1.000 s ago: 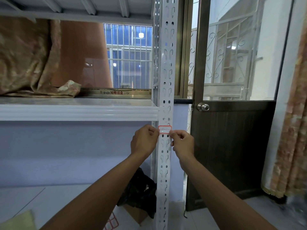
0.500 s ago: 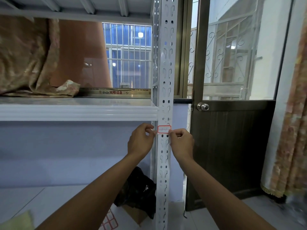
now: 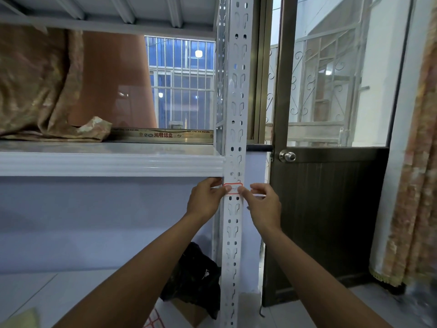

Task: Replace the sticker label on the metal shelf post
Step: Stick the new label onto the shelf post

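A white perforated metal shelf post point(image 3: 234, 102) runs up the middle of the view. A small white sticker label with a red border point(image 3: 233, 187) lies across the post just below the shelf beam point(image 3: 111, 164). My left hand point(image 3: 206, 198) pinches the label's left edge with thumb and fingertip. My right hand point(image 3: 263, 204) pinches its right edge the same way. Both hands hold the label flat against the post's front face.
Patterned cloth point(image 3: 40, 91) lies on the shelf at left. A dark door with a round knob point(image 3: 287, 156) stands right of the post. A black bag point(image 3: 196, 278) and a sticker sheet point(image 3: 155, 319) sit on the floor by the post. A curtain point(image 3: 416, 185) hangs at far right.
Both hands and the label have shifted slightly up the post, closer to the shelf beam. The fingers have moved inward over the label's edges.
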